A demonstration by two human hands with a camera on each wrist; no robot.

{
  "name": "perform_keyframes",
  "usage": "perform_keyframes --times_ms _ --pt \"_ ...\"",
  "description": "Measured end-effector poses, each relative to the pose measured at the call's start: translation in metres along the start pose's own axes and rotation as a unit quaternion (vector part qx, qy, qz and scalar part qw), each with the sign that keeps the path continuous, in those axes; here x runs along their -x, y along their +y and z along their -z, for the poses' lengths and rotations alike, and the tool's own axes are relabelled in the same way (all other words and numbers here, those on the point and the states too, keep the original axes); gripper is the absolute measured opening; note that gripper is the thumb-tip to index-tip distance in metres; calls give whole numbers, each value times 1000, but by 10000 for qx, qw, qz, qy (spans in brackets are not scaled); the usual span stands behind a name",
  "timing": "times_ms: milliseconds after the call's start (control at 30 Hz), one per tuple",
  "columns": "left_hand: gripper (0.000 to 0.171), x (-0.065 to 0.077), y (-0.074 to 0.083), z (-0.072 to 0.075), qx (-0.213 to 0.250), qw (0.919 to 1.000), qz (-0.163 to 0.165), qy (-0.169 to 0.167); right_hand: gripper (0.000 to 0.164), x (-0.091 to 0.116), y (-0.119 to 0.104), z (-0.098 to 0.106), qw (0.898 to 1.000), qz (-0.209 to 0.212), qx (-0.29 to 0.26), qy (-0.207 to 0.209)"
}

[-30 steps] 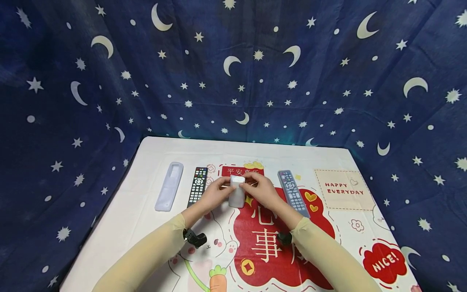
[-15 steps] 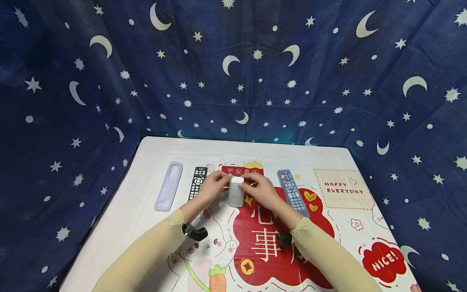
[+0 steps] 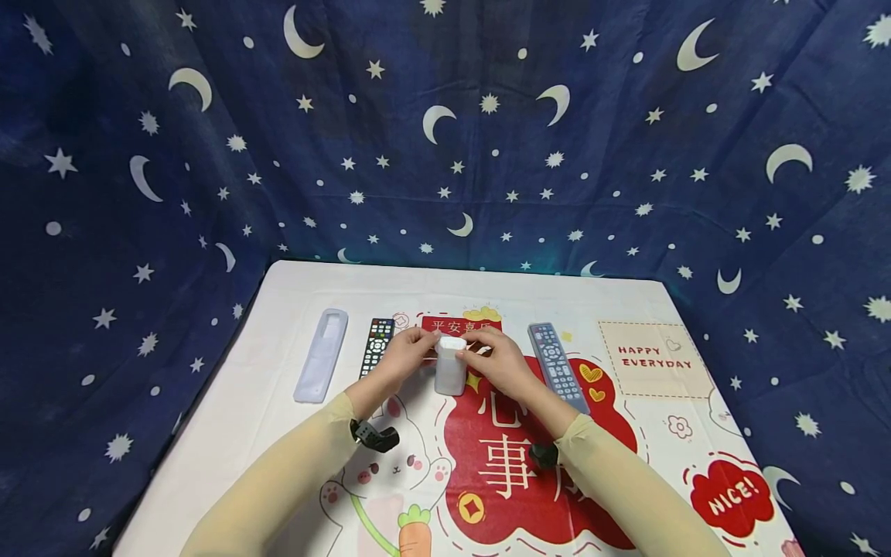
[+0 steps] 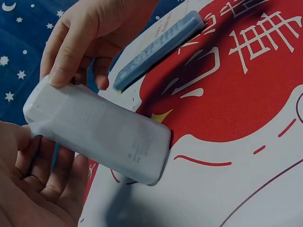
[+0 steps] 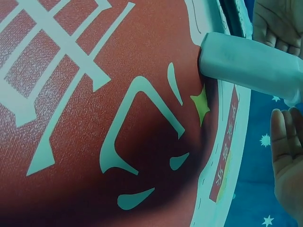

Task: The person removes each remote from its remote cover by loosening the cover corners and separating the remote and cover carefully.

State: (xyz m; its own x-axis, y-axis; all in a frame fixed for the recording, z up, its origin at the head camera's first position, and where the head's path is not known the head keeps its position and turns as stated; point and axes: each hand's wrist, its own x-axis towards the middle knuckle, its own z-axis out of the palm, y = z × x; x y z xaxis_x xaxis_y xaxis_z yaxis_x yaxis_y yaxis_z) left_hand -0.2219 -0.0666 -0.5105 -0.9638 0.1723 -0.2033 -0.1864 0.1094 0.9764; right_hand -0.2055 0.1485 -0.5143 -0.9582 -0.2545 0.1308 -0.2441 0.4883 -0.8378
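Note:
Between both hands, a white remote control in a translucent silicone cover stands tilted over the table, its lower end at or near the tablecloth. My left hand pinches the cover's edge at the upper left corner; in the left wrist view the left thumb is at that edge, the other fingers loosely bent below. My right hand grips the upper right corner, its thumb on the covered back. Faint printing shows through the cover. The remote's far side is hidden in the left wrist view.
An empty pale silicone cover lies at the left. Beside it is a black remote, partly behind my left hand. A remote in a bluish cover lies to the right. The printed tablecloth ends at a starry curtain.
My left thumb has shifted from the front of the covered remote to its upper left corner, and that hand has risen slightly. The right hand has stayed nearly still.

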Motion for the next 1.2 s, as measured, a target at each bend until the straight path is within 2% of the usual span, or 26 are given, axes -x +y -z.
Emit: perform_keyframes --times_ms 233,367,567,633,833,1000,1200 --pt "27 -5 -9 2 -181 9984 520 -142 38 0 0 -1 9999 -18 -157 -23" --pt "26 -6 -13 4 -494 9961 688 -228 38 1 0 -1 9998 -60 -172 -76" --pt "23 -4 -20 7 -1362 9867 661 -598 40 1 -4 -1 9997 -148 -98 -145" --pt "21 -4 -22 7 -1508 9832 708 -748 40 2 -5 -1 9997 -126 -51 -179" --pt "19 -3 -25 9 -1368 9838 821 -815 38 1 -6 -2 9995 -186 -72 -236" --pt "28 -1 -28 11 -1370 9840 859 -746 35 -2 -7 -2 9982 -427 -305 -297" --pt "27 2 -24 13 -1539 9850 528 -579 33 -8 -11 2 9979 -557 -267 -199"
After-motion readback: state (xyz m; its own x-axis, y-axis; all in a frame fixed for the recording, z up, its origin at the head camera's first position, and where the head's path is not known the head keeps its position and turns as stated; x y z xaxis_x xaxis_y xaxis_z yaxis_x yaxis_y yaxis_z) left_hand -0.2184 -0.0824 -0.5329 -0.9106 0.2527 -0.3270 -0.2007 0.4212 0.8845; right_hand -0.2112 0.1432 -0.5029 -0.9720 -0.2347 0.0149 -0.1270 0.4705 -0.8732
